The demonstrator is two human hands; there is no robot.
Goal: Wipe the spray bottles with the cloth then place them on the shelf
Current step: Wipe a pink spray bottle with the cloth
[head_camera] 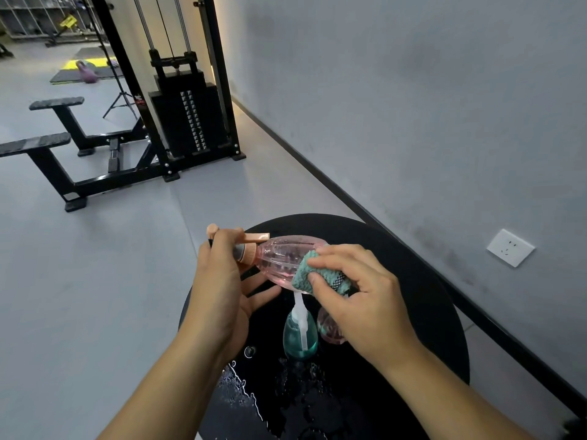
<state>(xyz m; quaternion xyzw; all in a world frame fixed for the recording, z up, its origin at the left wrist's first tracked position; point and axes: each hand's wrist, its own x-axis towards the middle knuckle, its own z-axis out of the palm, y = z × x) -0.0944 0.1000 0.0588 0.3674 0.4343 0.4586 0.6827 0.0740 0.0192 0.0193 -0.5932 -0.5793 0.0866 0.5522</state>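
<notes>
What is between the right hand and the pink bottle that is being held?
In the head view, a folded teal cloth lies between the right hand and the pink spray bottle; the fingers press it against the bottle's side.

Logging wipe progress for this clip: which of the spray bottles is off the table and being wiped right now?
The pink bottle with the peach sprayer, held sideways by the left hand while the right hand presses the teal cloth on it. The teal bottle stands on the table.
</notes>
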